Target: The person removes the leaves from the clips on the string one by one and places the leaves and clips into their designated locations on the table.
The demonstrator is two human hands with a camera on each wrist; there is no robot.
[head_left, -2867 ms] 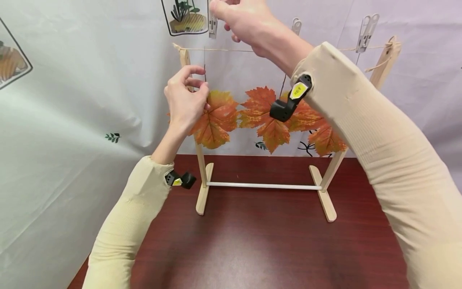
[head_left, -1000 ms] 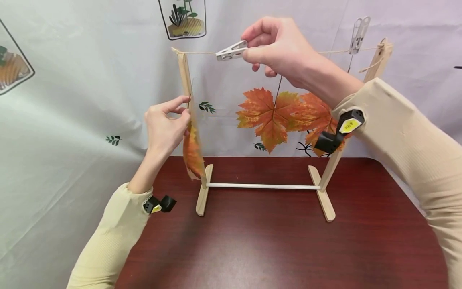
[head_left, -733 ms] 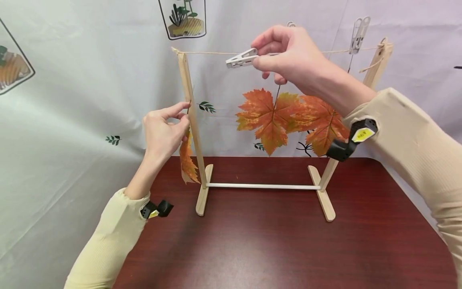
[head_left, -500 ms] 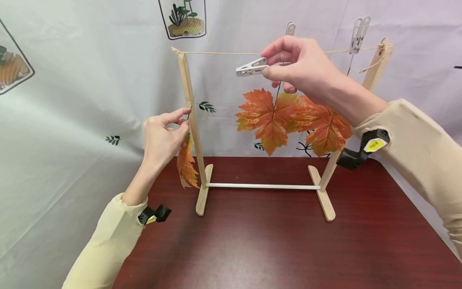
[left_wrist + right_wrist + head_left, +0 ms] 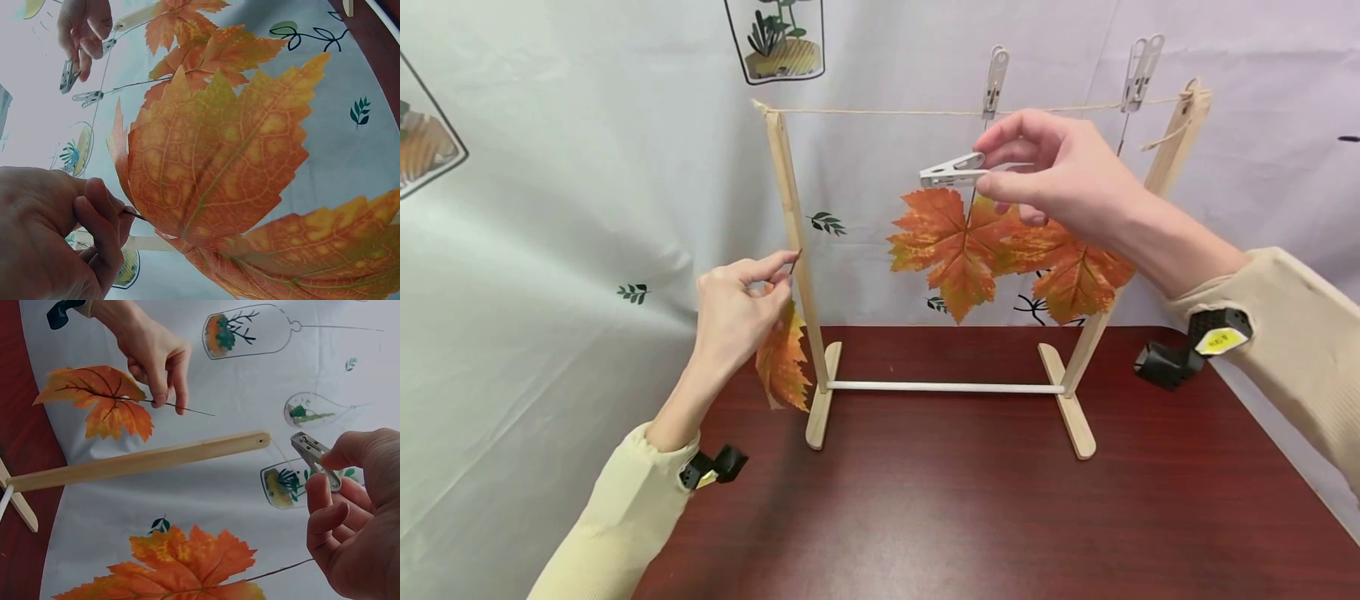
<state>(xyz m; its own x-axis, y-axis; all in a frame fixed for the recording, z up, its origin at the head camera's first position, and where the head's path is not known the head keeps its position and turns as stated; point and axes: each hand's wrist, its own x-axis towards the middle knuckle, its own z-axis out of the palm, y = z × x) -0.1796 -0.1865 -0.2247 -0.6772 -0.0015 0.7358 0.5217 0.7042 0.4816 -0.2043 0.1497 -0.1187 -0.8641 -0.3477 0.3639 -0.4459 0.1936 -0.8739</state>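
Note:
My left hand [image 5: 737, 312] pinches the thin stem of an orange maple leaf [image 5: 784, 358], which hangs beside the frame's left post. In the left wrist view this leaf [image 5: 212, 156] fills the middle, with its stem between thumb and fingers. My right hand [image 5: 1060, 171] pinches a pale clothespin [image 5: 951, 172] by its handle end, below the string [image 5: 880, 112] and apart from it. Two more maple leaves [image 5: 958, 250] [image 5: 1078, 271] hang by their stems from clothespins [image 5: 995, 82] [image 5: 1141, 73] on the string. The right wrist view shows the held clothespin [image 5: 314, 459] between thumb and fingers.
A wooden frame stands on the dark red table [image 5: 940, 500], with a left post [image 5: 793, 217], a right post [image 5: 1176, 146] and a white crossbar [image 5: 947, 387]. Behind it hangs a pale cloth [image 5: 587, 167] printed with plants and jars.
The left leaf and its clothespin have come away from the string. My left hand has moved left and down with the leaf; my right hand has moved right and down with the clothespin.

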